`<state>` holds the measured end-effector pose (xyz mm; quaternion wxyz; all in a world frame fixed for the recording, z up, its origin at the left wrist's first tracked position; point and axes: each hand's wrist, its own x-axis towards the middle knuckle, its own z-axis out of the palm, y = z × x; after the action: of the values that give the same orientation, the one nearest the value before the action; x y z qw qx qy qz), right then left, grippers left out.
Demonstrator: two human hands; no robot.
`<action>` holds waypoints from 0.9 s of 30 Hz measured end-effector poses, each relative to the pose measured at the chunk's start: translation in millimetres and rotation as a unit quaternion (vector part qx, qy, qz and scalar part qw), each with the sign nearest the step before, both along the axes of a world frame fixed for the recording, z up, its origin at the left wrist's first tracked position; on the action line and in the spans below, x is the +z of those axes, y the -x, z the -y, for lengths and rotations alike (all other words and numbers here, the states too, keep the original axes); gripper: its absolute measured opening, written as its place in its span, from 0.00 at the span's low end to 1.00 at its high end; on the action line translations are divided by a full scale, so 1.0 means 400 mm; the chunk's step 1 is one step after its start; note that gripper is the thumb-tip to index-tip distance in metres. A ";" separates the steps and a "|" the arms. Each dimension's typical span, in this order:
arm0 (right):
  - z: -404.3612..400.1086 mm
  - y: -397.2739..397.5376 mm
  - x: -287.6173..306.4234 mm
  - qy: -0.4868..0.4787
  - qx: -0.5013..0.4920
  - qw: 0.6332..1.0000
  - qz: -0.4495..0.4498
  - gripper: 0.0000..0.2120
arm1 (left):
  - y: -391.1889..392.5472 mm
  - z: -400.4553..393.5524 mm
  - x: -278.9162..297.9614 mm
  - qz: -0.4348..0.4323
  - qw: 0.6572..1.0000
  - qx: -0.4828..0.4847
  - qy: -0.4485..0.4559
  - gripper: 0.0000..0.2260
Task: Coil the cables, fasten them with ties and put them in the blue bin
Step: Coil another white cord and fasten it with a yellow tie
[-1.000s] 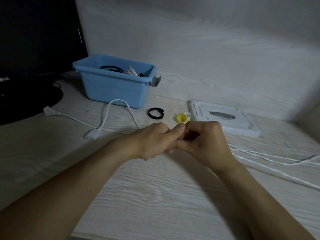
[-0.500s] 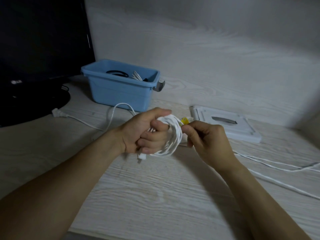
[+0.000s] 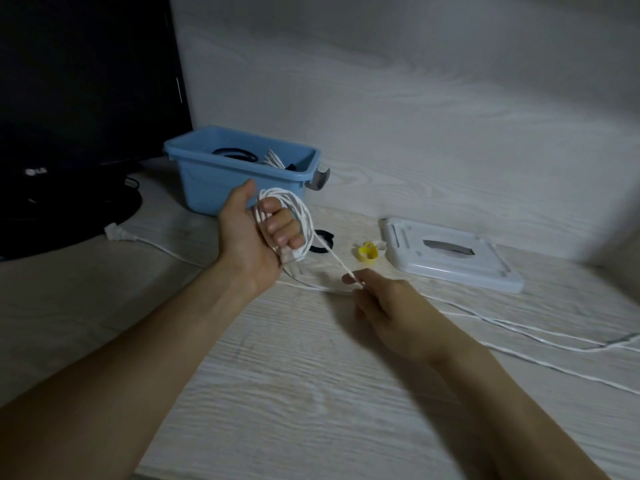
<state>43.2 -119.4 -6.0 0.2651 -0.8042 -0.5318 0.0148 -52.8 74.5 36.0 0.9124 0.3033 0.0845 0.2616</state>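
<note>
The table point(image 3: 311, 393) is big, flat and pale, with wavy wood lines all over it. A dark, shiny screen point(image 3: 86, 81) stands at the back left. The blue bin point(image 3: 221, 188) is a smooth plastic box near the back, and thin black and white coils lie inside it. A flat white plastic lid point(image 3: 450, 258) lies to the right.

The left hand point(image 3: 252, 233) is raised with its fingers curled through a round bunch of thin white cable point(image 3: 298, 216), holding the loops. The right hand point(image 3: 391, 306) is low, near the table, and pinches one straight bit of that cable between thumb and finger. The rest of the cable runs off along the table to the right.

A small yellow tie point(image 3: 367, 253), curled in a ring, lies beside the lid. A black tie point(image 3: 323, 242) peeks out behind the loops.

Half a second ago the two hands were close together by the coil. Now the right hand has pulled away and down, so the cable stretches between them. The left hand has lifted and turned its palm more to the camera.
</note>
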 end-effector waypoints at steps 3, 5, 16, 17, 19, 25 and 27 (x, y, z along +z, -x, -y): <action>-0.015 0.026 -0.003 0.008 0.048 0.998 0.029 0.14 | -0.003 0.017 0.003 -0.009 0.997 0.044 -0.058 0.15; -0.025 0.043 -0.001 0.008 0.073 0.997 0.035 0.14 | -0.018 0.033 -0.002 -0.018 0.996 0.055 -0.074 0.13; -0.022 0.059 0.025 -0.116 0.022 0.991 0.065 0.06 | -0.027 0.056 -0.083 -0.158 0.757 0.025 -0.633 0.13; -0.020 0.059 0.027 -0.126 0.018 0.990 0.060 0.05 | -0.025 0.060 -0.086 -0.166 0.750 0.010 -0.641 0.15; -0.019 0.060 0.028 -0.137 0.018 0.989 0.047 0.04 | -0.019 0.071 -0.085 -0.166 0.750 -0.023 -0.640 0.17; -0.020 0.071 0.042 -0.183 0.040 0.982 0.017 0.05 | 0.011 0.102 -0.052 -0.202 0.716 -0.101 -0.660 0.21; -0.015 0.066 0.044 -0.196 0.034 0.980 0.011 0.06 | 0.022 0.111 -0.043 -0.227 0.708 -0.160 -0.649 0.26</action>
<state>16.7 -113.5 11.7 0.4110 -0.7183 -0.5541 -0.0901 -61.5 29.9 18.7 0.4716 0.8801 0.0483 0.0252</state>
